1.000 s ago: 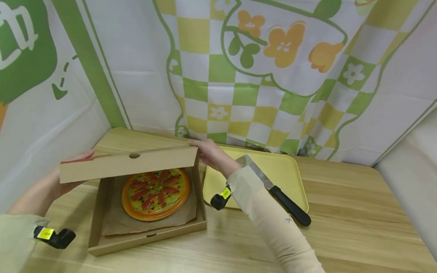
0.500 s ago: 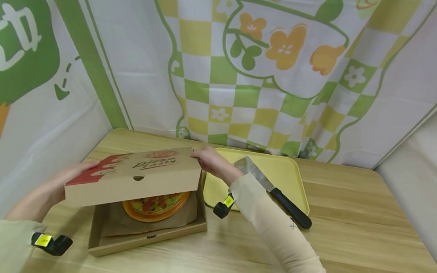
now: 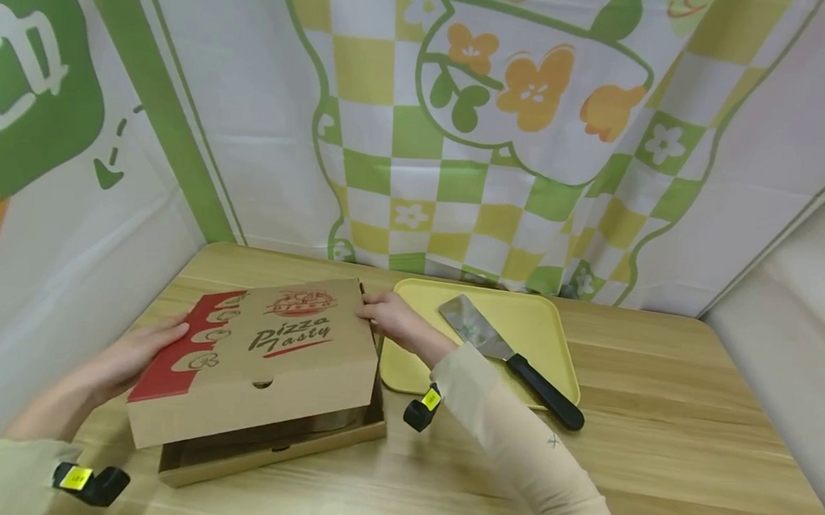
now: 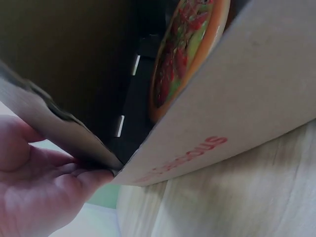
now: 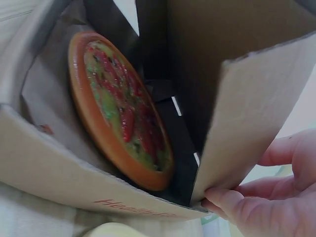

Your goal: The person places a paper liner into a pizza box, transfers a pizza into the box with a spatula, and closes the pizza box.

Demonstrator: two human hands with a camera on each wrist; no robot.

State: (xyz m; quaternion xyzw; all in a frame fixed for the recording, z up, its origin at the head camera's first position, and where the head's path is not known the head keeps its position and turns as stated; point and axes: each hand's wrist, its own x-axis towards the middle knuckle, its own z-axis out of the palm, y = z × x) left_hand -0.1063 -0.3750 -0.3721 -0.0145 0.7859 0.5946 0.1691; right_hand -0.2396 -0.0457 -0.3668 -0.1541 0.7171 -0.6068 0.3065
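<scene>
A cardboard pizza box lies on the left of the table, its printed lid [image 3: 324,373] tilted partway down over the box base [image 3: 272,460]. My left hand [image 3: 121,358] holds the lid's left side, the thumb on top and the fingers along the side flap. At the opposite side, my right hand [image 3: 399,320] pinches the lid's edge near the back corner. The lid hides the pizza from the head view. Both wrist views show the pizza [image 5: 116,108], with an orange crust and red and green topping, inside the box on brown paper [image 5: 47,86].
Right of the box lies a yellow tray [image 3: 541,324]. A spatula [image 3: 508,358] with a black handle rests across it, the handle reaching past the tray's front edge. A patterned curtain [image 3: 457,175] hangs behind the wooden table [image 3: 668,422].
Both hands have brought the lid forward and down, so its printed top now faces up and the pizza is covered in the head view. The tray and spatula have stayed put.
</scene>
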